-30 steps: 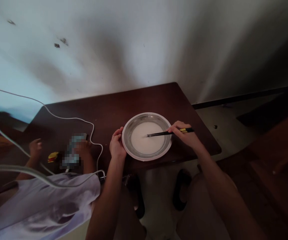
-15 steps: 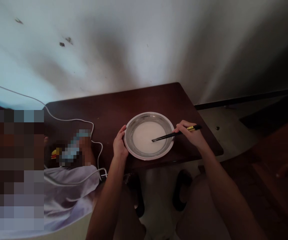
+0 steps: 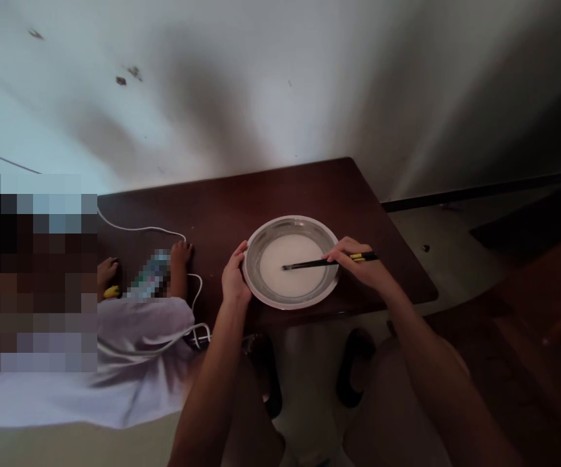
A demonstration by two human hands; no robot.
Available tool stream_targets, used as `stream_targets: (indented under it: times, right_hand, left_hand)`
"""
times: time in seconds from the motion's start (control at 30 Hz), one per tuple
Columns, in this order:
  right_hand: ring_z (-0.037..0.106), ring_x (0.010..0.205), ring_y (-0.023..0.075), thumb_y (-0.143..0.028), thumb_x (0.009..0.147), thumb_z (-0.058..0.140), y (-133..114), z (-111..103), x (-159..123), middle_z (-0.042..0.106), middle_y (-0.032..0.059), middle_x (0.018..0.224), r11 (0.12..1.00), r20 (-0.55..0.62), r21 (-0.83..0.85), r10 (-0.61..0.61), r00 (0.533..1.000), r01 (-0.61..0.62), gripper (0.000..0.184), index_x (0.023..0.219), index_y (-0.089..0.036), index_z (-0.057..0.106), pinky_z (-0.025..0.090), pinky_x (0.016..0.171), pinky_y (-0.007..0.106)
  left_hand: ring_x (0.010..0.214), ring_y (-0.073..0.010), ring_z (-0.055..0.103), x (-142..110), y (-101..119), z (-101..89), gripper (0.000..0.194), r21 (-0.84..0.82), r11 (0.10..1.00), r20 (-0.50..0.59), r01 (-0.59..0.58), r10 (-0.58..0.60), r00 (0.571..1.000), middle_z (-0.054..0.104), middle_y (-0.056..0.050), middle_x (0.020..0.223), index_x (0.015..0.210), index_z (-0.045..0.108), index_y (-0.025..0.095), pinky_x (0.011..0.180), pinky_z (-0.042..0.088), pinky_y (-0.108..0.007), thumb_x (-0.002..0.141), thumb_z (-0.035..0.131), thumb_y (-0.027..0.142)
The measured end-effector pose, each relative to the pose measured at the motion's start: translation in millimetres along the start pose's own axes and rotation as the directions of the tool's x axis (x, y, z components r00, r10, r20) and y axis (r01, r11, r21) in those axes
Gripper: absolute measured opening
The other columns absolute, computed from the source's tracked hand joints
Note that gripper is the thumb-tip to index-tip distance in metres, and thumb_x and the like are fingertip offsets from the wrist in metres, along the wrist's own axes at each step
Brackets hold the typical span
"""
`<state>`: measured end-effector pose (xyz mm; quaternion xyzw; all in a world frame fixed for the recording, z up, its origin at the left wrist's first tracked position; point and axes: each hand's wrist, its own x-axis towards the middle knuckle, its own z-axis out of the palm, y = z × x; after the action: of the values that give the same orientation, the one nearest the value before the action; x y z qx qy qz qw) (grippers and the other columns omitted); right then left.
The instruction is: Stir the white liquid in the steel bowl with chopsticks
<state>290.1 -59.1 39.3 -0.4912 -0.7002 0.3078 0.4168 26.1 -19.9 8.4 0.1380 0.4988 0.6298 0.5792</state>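
Observation:
A round metal basin [image 3: 252,263] with a pale rim stands near the front edge of the dark table and holds a milky white liquid [image 3: 294,248]. My left hand [image 3: 235,279] grips the basin's left side, fingers along the outer rim. In my right hand [image 3: 365,272] is a pair of black chopsticks [image 3: 309,264] with yellow bands near the upper ends. They lean low over the right rim, and their tips reach into the liquid left of its middle.
The brown table [image 3: 222,201] runs along a stained wall [image 3: 270,78]. Left of me sits another person in a pale shirt [image 3: 139,331], hands on the table beside a blurred blue item [image 3: 151,275]. A white cable [image 3: 134,228] winds between us.
My right hand and the chopsticks have moved left, so the tips sit further left in the liquid. My left hand stays on the basin. The other person's arms and body have shifted.

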Motion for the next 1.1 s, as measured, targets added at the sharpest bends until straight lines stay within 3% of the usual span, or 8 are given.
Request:
stream_targets:
  times: [0.17,0.37,0.53,0.7,0.8,0.9,1.03,1.1]
  right_hand:
    - [0.06,0.073,0.0169,-0.03,0.085,0.049,1.7,-5.5,-0.4,0.067,0.0012,0.071,0.999,-0.159,0.033,0.048,0.986,-0.043,0.026,0.064,-0.021,0.062,0.044,0.074,0.032]
    - [0.061,0.08,0.0177,-0.029,0.084,0.051,-1.1,-0.9,-0.5,0.069,0.0008,0.078,0.999,0.039,0.04,0.022,0.999,-0.023,0.021,0.068,-0.023,0.064,0.044,0.075,0.032]
    - [0.06,0.076,0.0175,-0.03,0.085,0.049,2.3,-5.3,-0.3,0.068,0.0012,0.073,0.999,-0.133,0.019,0.045,0.99,-0.043,0.025,0.066,-0.022,0.063,0.044,0.075,0.034]
    - [0.06,0.078,0.0176,-0.03,0.084,0.05,1.0,-4.4,-0.4,0.068,0.0011,0.076,1.0,-0.02,0.017,0.026,0.999,-0.025,0.022,0.068,-0.023,0.064,0.044,0.075,0.033]
    - [0.059,0.08,0.0178,-0.029,0.084,0.051,2.6,-5.5,-0.1,0.068,0.0008,0.077,1.0,-0.093,-0.021,0.017,0.995,-0.019,0.022,0.069,-0.023,0.064,0.043,0.076,0.032]
    - [0.06,0.075,0.0169,-0.031,0.086,0.049,4.2,-7.2,-0.8,0.066,0.0011,0.071,0.997,-0.143,0.045,0.061,0.988,-0.055,0.027,0.065,-0.021,0.062,0.044,0.075,0.032]
    - [0.061,0.075,0.017,-0.03,0.084,0.05,2.2,-3.6,-1.3,0.068,0.0012,0.074,0.997,-0.013,0.058,0.044,0.999,-0.043,0.024,0.066,-0.022,0.063,0.044,0.074,0.032]
    - [0.06,0.079,0.0175,-0.029,0.083,0.051,1.7,-2.6,-0.6,0.069,0.0009,0.078,1.0,-0.017,0.005,0.014,1.0,-0.014,0.021,0.069,-0.023,0.064,0.044,0.075,0.032]
  left_hand:
    - [0.066,-0.0111,0.059,-0.6,0.2,0.8,0.028,0.001,1.0,0.003,0.011,-0.011,1.0,0.067,-0.003,0.079,0.091,0.068,0.015,0.065,0.047,-0.021,0.07,0.049,0.009]
    - [0.064,-0.0109,0.059,0.9,-0.4,1.2,0.028,0.004,1.0,-0.008,0.009,-0.009,1.0,0.065,-0.003,0.076,0.091,0.067,0.015,0.063,0.047,-0.021,0.069,0.05,0.01]
    - [0.062,-0.0112,0.058,0.7,-0.3,1.7,0.029,0.021,1.0,-0.02,0.016,-0.016,1.0,0.065,-0.002,0.074,0.092,0.067,0.015,0.062,0.046,-0.021,0.068,0.05,0.011]
    - [0.063,-0.0109,0.058,0.3,0.3,3.0,0.026,0.007,1.0,-0.021,0.014,-0.014,1.0,0.065,-0.002,0.074,0.087,0.066,0.015,0.063,0.046,-0.02,0.067,0.05,0.01]
    - [0.064,-0.0109,0.058,-0.6,0.7,3.8,0.027,0.01,1.0,-0.024,0.015,-0.015,1.0,0.065,-0.002,0.073,0.087,0.066,0.015,0.063,0.046,-0.021,0.067,0.05,0.01]
    - [0.062,-0.0106,0.058,-2.2,1.3,4.7,0.026,0.018,1.0,-0.026,0.021,-0.021,0.999,0.064,-0.002,0.072,0.087,0.065,0.015,0.061,0.046,-0.02,0.067,0.05,0.01]
    - [0.062,-0.0104,0.057,-3.3,1.8,6.0,0.025,0.005,1.0,-0.035,0.023,-0.023,0.999,0.064,-0.001,0.071,0.085,0.065,0.016,0.061,0.046,-0.02,0.067,0.049,0.009]
    - [0.062,-0.0105,0.057,-3.0,1.4,6.3,0.025,0.002,1.0,-0.038,0.017,-0.017,0.999,0.064,-0.001,0.071,0.084,0.065,0.016,0.062,0.045,-0.02,0.067,0.049,0.009]
